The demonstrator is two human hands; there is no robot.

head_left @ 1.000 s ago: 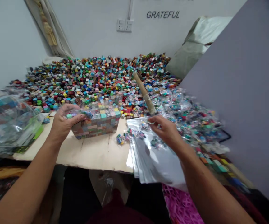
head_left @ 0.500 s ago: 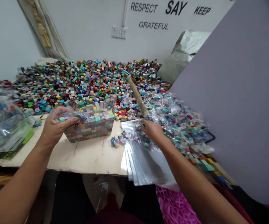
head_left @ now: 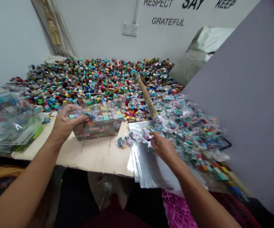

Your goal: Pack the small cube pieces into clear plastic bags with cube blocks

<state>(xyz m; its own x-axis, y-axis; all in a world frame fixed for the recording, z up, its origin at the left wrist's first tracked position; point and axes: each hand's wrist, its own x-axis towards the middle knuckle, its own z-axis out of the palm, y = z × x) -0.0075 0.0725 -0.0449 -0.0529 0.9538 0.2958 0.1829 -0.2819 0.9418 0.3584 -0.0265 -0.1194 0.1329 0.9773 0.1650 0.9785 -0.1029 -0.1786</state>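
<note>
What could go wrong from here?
1. The stacked clear bags overhang the table's near edge, so a knock might slide them off.
2. Small packets lie loose on and beside the bags, right by the right hand; a sweep could scatter some.

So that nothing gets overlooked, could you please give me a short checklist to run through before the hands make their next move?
1. Left hand on the clear bag of cubes: ok, thumb and fingers at its upper left end.
2. Bag standing on the pale board: ok.
3. Bag sealed: cannot tell; clear film rises above the cubes.
4. Right hand holding a small packet: cannot tell; its fingertips are among packets.
5. Flat plastic stack free of small packets: not ok, several lie on its upper part.
6. Wooden stick apart from both hands: ok.
</note>
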